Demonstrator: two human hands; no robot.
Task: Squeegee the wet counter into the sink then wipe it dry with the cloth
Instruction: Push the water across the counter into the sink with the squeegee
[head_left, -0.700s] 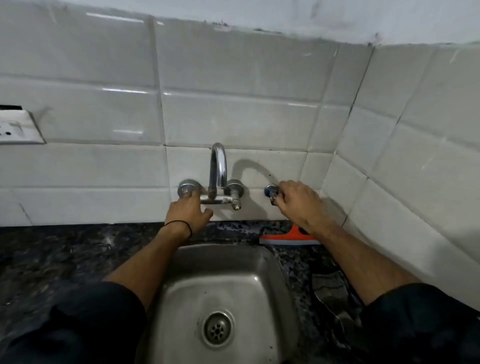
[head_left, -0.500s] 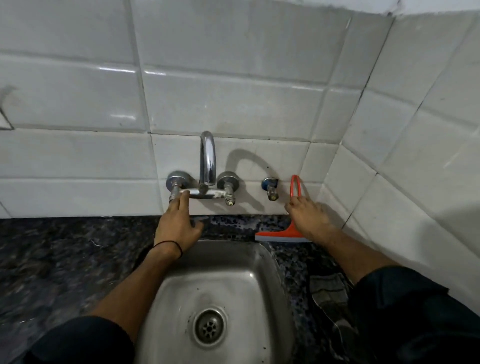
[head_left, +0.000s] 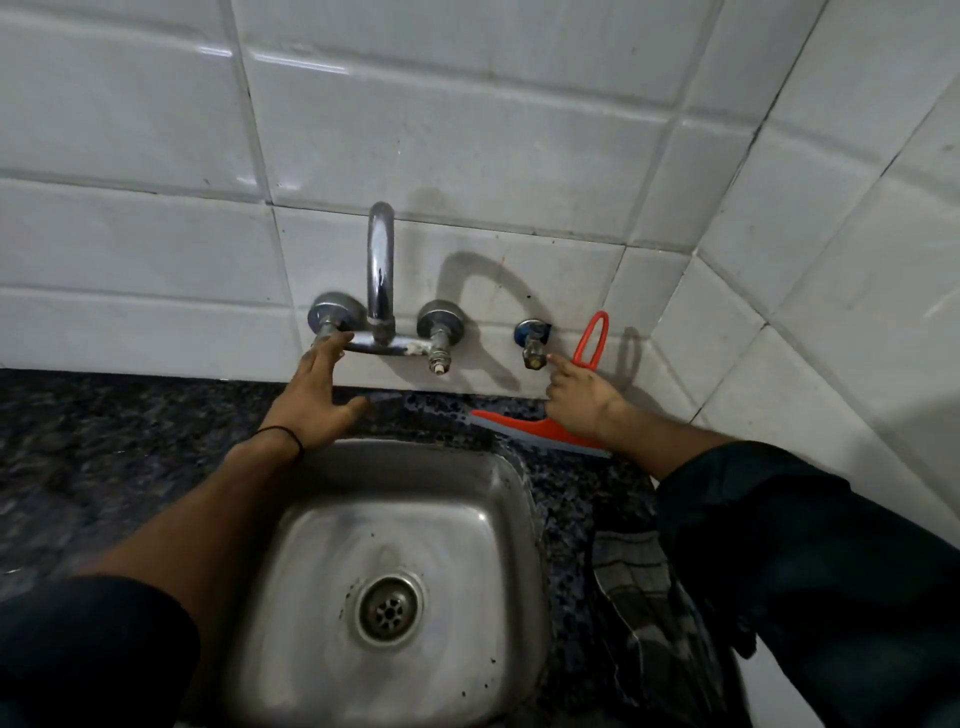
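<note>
- Dark speckled counter (head_left: 104, 441) runs along the white tiled wall (head_left: 467, 130).
- Left hand (head_left: 311, 400), fingers spread, fingertips touching the tap (head_left: 382, 291) at its left valve.
- Steel sink (head_left: 498, 519) sits below, between the arms.
- Right hand (head_left: 582, 400) loosely curled on the red squeegee (head_left: 524, 423), which leans against the wall behind the sink; whether it grips, I cannot tell.
- Striped cloth (head_left: 639, 587) lies right of the sink.

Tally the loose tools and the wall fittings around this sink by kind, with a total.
Squeegee: 1
Cloth: 1
Faucet spout: 1
Faucet valves: 2
Separate small wall tap: 1
Total: 6
</note>
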